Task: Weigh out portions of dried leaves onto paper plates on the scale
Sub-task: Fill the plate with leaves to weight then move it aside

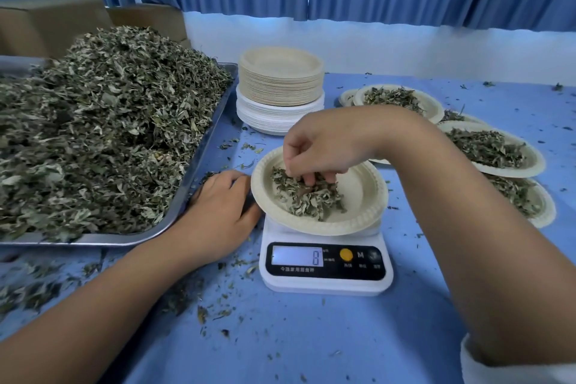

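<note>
A metal tray (204,162) at the left holds a big heap of dried leaves (103,121), and just beside its rim the left hand (218,212) lies flat on the blue tabletop (311,337), fingers (240,181) relaxed and slightly apart. The paper plate (364,193) sits on the scale (325,284), carrying a small portion of leaves (308,201) into which the right hand (324,146) curls its fingers, pinching some. At the far right, filled plates (534,162) overlap.

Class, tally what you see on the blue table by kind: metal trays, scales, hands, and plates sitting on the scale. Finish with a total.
Metal tray: 1
Scale: 1
Hands: 2, the left hand flat beside the tray and the right hand pinching dried leaves
Plate on the scale: 1
Total: 5
</note>
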A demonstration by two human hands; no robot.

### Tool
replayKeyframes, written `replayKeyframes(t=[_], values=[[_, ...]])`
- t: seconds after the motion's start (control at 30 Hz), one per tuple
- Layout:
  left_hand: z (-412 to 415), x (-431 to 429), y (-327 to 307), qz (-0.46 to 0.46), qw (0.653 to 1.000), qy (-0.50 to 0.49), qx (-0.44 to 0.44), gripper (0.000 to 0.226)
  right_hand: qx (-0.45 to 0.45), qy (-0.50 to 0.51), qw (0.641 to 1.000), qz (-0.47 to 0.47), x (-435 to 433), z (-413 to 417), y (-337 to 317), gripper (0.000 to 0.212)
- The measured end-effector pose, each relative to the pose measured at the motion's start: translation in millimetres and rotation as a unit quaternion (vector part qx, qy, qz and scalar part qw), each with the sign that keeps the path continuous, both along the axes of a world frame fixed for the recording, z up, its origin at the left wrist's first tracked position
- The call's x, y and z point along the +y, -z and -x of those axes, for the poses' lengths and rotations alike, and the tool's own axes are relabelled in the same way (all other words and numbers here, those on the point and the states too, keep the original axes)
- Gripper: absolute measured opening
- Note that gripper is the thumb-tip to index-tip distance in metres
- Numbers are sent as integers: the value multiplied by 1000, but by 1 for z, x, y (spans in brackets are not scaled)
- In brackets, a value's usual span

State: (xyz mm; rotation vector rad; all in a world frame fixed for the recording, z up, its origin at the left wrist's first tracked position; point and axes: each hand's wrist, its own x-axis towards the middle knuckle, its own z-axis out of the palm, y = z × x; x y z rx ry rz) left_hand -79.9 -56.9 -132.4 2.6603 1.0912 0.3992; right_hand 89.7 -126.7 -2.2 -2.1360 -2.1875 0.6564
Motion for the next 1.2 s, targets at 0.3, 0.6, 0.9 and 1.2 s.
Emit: replayKeyframes(t=[0.3, 0.6, 0.9, 1.2], values=[[0, 2, 2, -11, 1000, -2, 3, 49, 60, -11, 986, -156, -3, 3, -4, 15], [-1, 1, 2, -9, 1000, 1, 15, 41, 99, -32, 973, -206, 7, 20, 11, 17], [-2, 0, 3, -60, 998, 9, -8, 27, -84, -205, 955, -197, 73, 103, 17, 34], [-3, 3, 7, -36, 999, -5, 1, 45, -161, -241, 953, -85, 122, 140, 45, 58]])
